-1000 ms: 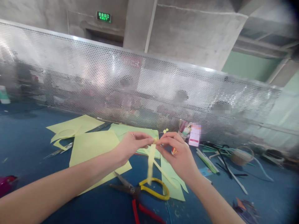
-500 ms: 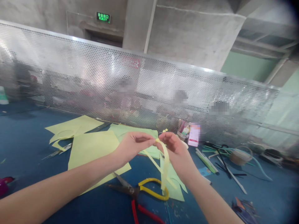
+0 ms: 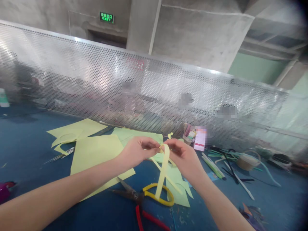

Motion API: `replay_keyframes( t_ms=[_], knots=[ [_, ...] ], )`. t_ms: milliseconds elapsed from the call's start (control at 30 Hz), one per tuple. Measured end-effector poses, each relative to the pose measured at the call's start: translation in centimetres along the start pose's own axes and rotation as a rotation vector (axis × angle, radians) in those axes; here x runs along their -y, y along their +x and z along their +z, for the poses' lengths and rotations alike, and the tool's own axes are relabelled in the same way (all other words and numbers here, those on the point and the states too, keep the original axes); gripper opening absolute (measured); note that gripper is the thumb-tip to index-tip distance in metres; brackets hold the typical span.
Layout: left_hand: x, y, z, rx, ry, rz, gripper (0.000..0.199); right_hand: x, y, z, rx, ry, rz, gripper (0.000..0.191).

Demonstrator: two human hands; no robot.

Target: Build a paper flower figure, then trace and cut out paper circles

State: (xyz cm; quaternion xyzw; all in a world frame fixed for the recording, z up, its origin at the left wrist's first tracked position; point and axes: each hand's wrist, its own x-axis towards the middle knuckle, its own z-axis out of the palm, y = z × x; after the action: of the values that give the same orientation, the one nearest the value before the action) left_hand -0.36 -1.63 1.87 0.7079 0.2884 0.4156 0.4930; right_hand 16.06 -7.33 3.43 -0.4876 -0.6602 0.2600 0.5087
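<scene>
Between my two hands is a narrow pale yellow paper strip (image 3: pixel 163 171), its long end curling over and hanging down above the yellow scissor handle. My left hand (image 3: pixel 139 149) pinches the strip's upper end with thumb and forefinger. My right hand (image 3: pixel 181 154) grips the same end from the other side, fingers curled. Beneath them on the blue table lie scissors (image 3: pixel 136 195) with yellow handles, blades pointing left, beside red handles (image 3: pixel 154 221). A large yellow-green sheet (image 3: pixel 96 157) lies under my left forearm, and light green paper (image 3: pixel 178 189) is below my right hand.
Cut yellow paper (image 3: pixel 79 130) and thin metal tools (image 3: pixel 63 155) lie at the left. A phone (image 3: pixel 200 139) leans beside a small container. Markers (image 3: pixel 214 165), black and green strips and a round basket (image 3: pixel 246 161) are on the right. A perforated metal screen (image 3: pixel 96 73) stands behind the table.
The hanging end of the strip has swung left and now slants down to the left. My right hand has shifted slightly, and both hands still hold the strip.
</scene>
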Motion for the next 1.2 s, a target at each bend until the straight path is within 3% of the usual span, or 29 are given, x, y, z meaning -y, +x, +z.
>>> replay_keyframes(
  t_ms=[100, 267, 433, 533, 667, 767, 1067, 1200],
  knots=[
    [0.03, -0.04, 0.14, 0.022, -0.008, 0.026, 0.017, -0.08, 0.06, 0.04, -0.005, -0.017, 0.009, 0.020],
    [-0.07, 0.01, 0.38, 0.046, -0.105, -0.046, 0.019, -0.27, 0.13, 0.18, 0.001, -0.016, 0.061, 0.026],
    [-0.12, -0.02, 0.20, 0.046, -0.075, -0.053, 0.019, -0.59, 0.16, 0.42, -0.018, 0.119, 0.140, 0.029],
    [-0.21, -0.09, 0.07, 0.064, -0.077, -0.092, 0.020, -0.78, 0.06, 0.54, -0.046, 0.130, 0.082, 0.028],
    [-0.47, -0.12, 0.03, 0.062, -0.116, -0.095, 0.018, -0.75, -0.19, 0.57, -0.097, -0.002, -0.074, 0.013],
    [-0.62, -0.12, 0.05, 0.057, -0.108, -0.100, 0.018, -0.51, -0.31, 0.53, -0.100, -0.035, -0.094, 0.011],
    [-0.43, 0.21, -0.35, 0.041, 0.192, 0.020, 0.024, -0.53, -0.16, 0.12, -0.062, -0.169, -0.113, 0.020],
    [-0.39, 0.29, -0.47, 0.021, 0.291, 0.098, 0.019, -0.57, 0.11, -0.28, -0.017, -0.166, -0.041, 0.019]
  ],
)
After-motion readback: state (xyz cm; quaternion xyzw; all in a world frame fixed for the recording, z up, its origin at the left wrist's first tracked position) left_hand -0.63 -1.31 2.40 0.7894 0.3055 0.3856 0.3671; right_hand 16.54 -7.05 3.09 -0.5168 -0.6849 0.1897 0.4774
